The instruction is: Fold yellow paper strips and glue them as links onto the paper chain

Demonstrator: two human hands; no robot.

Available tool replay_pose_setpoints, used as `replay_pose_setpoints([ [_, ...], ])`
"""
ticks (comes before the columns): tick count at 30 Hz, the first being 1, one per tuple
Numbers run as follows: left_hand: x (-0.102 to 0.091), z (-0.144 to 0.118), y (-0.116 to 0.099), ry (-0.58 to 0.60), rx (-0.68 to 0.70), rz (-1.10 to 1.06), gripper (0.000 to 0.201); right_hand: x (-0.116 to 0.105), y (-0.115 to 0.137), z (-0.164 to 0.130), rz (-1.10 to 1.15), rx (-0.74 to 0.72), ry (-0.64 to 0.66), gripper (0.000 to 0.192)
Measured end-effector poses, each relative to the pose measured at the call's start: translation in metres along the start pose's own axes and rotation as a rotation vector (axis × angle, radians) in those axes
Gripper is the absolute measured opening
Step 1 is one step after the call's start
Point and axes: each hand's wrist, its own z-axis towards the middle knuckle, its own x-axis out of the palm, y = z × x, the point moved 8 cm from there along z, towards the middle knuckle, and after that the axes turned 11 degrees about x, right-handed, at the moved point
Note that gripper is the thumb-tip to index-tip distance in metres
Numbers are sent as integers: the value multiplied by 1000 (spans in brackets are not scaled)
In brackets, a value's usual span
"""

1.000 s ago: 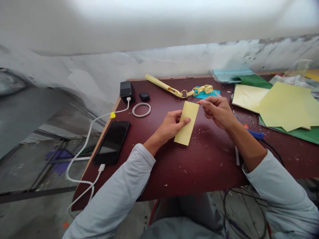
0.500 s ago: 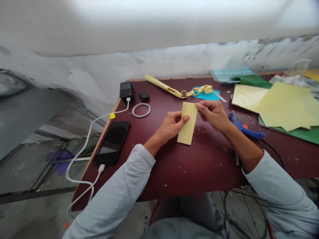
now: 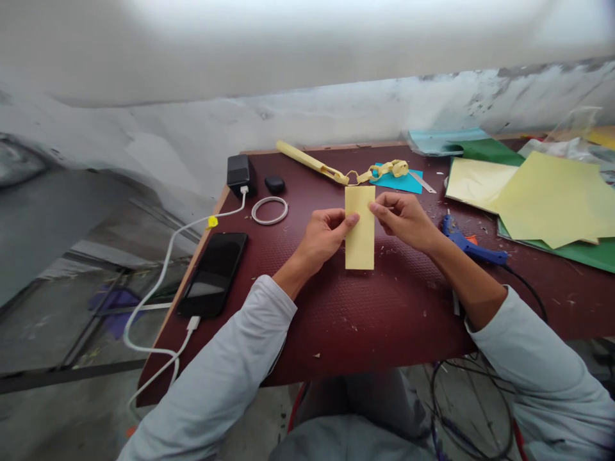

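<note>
A folded strip of pale yellow paper [image 3: 360,229] stands upright over the middle of the dark red table [image 3: 375,314]. My left hand [image 3: 323,235] pinches its left edge with thumb and fingers. My right hand [image 3: 402,219] pinches its right edge at about the same height. Just beyond the strip lies a yellow paper chain [image 3: 384,171] joined to a long yellow paper roll [image 3: 307,159], partly on a blue paper scrap [image 3: 401,183].
A black phone [image 3: 213,273] on a white charging cable [image 3: 166,269] lies at the left, with a black charger [image 3: 239,173], a small black case [image 3: 275,184] and a white coil [image 3: 270,210]. A blue glue gun [image 3: 473,246] and yellow sheets [image 3: 548,202] on green paper sit at the right.
The strip has turned from a slant to upright and shifted a little away from me. My right hand has slid down from its top corner to its right edge.
</note>
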Motion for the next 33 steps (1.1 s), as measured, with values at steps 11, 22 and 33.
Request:
replay_pose_setpoints([
  [11,-13,4,1,-135,36,-29,51,6,-2,0,-94,-24,65,46],
  [22,-2,-3,14,-105,-112,-34,47,7,-10,0,-184,-2,19,30],
  [33,7,-5,31,-104,-145,-113,42,18,19,-16,-629,-393,-148,25],
])
